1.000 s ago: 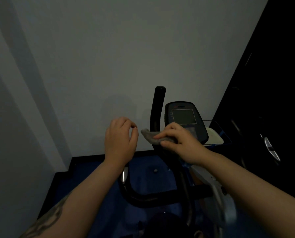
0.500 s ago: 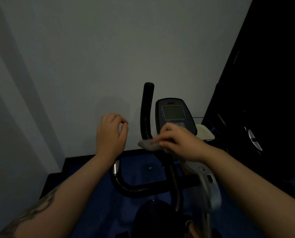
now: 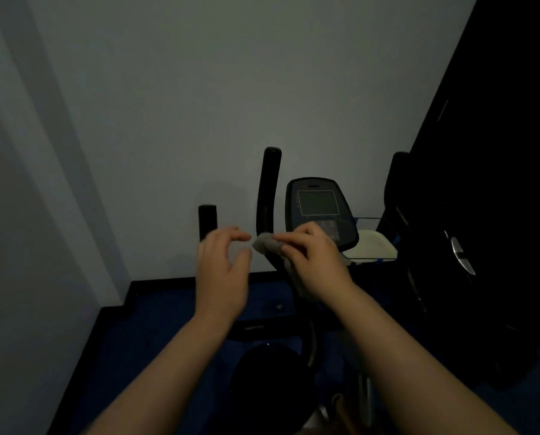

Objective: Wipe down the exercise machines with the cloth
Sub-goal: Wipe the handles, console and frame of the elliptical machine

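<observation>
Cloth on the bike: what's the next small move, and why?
Probably slide the cloth up the upright handlebar post. The right hand holds it bunched against the post's lower part, with the black length above bare. The left hand hovers open beside it, holding nothing, just off the short left grip, which it could hold to brace.

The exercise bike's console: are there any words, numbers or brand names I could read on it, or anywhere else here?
None can be read.
Console: a small dark mark above the blank screen and markings on the panel under it, all too dim and blurred.
Cloth, held by the right hand: no print visible.
Left hand holds nothing.
</observation>
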`<state>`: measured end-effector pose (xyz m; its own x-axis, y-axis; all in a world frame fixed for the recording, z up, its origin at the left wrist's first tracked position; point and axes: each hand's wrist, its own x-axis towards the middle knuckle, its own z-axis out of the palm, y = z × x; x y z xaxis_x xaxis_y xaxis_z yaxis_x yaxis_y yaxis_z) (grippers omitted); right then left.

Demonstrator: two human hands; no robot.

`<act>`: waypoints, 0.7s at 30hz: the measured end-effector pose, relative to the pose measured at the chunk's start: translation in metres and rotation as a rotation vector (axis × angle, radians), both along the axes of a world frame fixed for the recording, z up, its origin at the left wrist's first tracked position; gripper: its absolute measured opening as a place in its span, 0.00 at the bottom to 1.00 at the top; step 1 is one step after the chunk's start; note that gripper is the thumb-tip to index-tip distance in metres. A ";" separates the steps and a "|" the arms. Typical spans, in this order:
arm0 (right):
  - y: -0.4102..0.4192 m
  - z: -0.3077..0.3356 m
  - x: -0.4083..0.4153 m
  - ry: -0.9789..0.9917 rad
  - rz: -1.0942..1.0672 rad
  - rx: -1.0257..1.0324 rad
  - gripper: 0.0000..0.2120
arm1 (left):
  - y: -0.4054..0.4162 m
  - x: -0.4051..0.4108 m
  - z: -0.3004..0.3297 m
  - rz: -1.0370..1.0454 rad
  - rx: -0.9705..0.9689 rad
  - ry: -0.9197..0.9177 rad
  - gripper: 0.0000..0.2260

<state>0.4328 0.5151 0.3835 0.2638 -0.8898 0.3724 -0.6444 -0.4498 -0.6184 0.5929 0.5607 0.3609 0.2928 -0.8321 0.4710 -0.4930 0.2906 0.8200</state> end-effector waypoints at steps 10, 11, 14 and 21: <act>0.054 -0.032 -0.050 -0.099 0.014 0.122 0.12 | 0.064 -0.027 -0.025 -0.071 0.112 -0.301 0.08; 0.046 -0.028 -0.047 -0.130 -0.023 0.100 0.12 | 0.064 -0.028 -0.025 -0.058 0.115 -0.381 0.07; 0.048 -0.029 -0.028 -0.188 -0.060 0.045 0.13 | 0.069 -0.032 -0.025 0.002 0.165 -0.513 0.05; 0.135 -0.088 -0.049 -0.225 0.021 -0.012 0.13 | 0.088 -0.031 -0.034 0.153 0.206 -0.446 0.06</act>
